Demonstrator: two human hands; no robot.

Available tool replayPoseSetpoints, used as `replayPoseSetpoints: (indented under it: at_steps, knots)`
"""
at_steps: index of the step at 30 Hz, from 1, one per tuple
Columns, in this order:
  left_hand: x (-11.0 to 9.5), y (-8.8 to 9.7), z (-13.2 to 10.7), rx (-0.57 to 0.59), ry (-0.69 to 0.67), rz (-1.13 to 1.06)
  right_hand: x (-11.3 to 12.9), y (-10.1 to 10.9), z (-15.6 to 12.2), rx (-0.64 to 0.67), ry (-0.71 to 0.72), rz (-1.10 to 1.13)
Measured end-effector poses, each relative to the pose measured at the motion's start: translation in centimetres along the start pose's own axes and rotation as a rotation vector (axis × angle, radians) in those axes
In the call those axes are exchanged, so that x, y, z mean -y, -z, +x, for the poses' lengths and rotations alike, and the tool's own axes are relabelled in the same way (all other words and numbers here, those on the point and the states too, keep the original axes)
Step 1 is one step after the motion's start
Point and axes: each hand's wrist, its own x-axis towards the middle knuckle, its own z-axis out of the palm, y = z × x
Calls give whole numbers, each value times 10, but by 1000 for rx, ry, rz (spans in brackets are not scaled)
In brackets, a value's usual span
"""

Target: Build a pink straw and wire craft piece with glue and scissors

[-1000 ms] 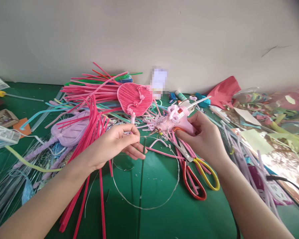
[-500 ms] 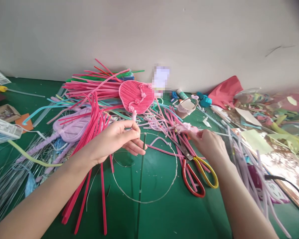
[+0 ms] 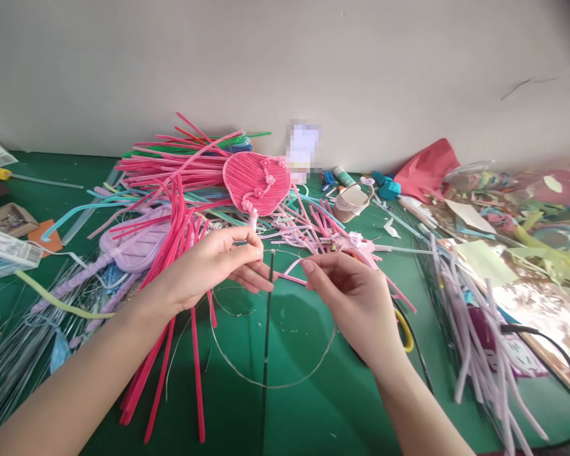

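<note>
My left hand [image 3: 218, 266] is pinched on the top of a thin wire hoop [image 3: 270, 385], where a dark green stem [image 3: 266, 329] crosses it on the green table [image 3: 313, 405]. My right hand [image 3: 354, 301] sits just to the right with its fingers curled and thumb and forefinger closed over the hoop's upper right arc. A pink glue gun [image 3: 361, 244] lies behind that hand, not touched. Scissors lie under my right wrist, and only a yellow handle [image 3: 408, 335] shows.
A pink heart-shaped fan [image 3: 259, 183], a lilac fan [image 3: 133, 244] and heaps of pink pipe cleaners [image 3: 171, 171] lie behind the hands. A small bucket [image 3: 354, 201], red cloth [image 3: 427, 168], lilac pipe cleaners [image 3: 475, 342] and a black cable [image 3: 551, 335] crowd the right. Boxes [image 3: 4, 250] stand at left.
My right hand laid the pink glue gun down behind the scissors and came left to the hoop. My left hand kept its pinch at the top of the hoop.
</note>
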Motion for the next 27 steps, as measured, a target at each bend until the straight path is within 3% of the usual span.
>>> replayPoseSetpoints:
  at_steps: [8, 27]
  knots:
    - [-1, 2, -1, 54, 0, -17, 2, -8, -5, -82, 45, 78]
    - [0, 4, 2, 51, 31, -6, 4, -10, -9, -103, -22, 93]
